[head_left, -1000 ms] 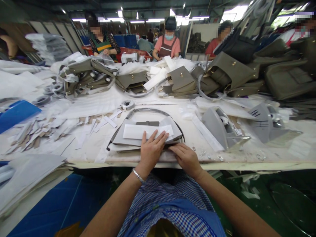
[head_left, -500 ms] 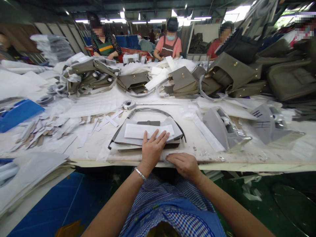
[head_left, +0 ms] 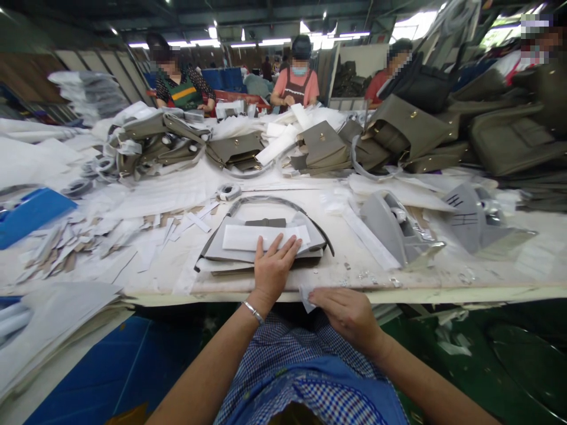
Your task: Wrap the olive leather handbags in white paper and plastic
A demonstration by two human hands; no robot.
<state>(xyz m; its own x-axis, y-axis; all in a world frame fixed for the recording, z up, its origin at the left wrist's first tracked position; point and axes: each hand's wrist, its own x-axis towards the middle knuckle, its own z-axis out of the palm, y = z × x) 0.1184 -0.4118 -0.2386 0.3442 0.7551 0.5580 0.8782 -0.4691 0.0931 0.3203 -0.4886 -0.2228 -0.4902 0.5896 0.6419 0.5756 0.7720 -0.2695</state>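
A flat grey bag piece point(head_left: 221, 247) with a dark curved strap point(head_left: 270, 200) lies at the table's near edge, covered by a white paper strip point(head_left: 248, 236). My left hand point(head_left: 271, 268) lies flat on it with the fingers spread, pressing the paper down. My right hand point(head_left: 348, 313) is below the table edge, in front of my lap, with the fingers pinched on a small white scrap of paper point(head_left: 306, 298).
Two grey tape dispensers point(head_left: 394, 227) point(head_left: 469, 218) stand to the right. A tape roll point(head_left: 229, 190) lies behind the piece. Paper scraps point(head_left: 84, 236) litter the left; a blue tray point(head_left: 31, 209) sits far left. Olive handbags point(head_left: 411, 133) pile at the back, where other people work.
My right hand has drawn back off the table edge toward my lap, taking a small white scrap with it. My left hand has stayed pressed on the bag piece.
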